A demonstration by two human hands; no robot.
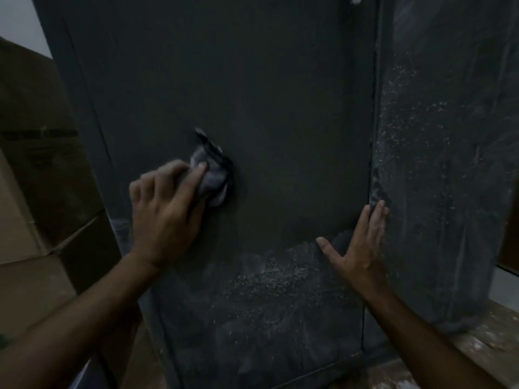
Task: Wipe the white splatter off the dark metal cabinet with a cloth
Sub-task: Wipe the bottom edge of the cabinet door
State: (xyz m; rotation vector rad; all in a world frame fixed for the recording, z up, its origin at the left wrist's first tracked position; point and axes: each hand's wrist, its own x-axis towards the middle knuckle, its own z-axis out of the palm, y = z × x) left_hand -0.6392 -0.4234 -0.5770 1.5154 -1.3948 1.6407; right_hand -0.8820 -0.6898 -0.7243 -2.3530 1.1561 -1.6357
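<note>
A tall dark metal cabinet (266,80) fills the view. My left hand (165,211) presses a bunched grey cloth (210,175) against the left part of its front panel, at mid height. My right hand (356,245) lies flat, fingers together, against the panel near its right edge and holds nothing. White splatter (269,279) speckles the lower part of the front panel below both hands. More white splatter (415,130) covers the cabinet's right side face. The upper front panel looks plain dark.
Brown cardboard boxes (42,169) are stacked close on the left of the cabinet. A speckled floor or ledge (483,338) shows at the bottom right. A pale wall (16,18) is visible at the top left.
</note>
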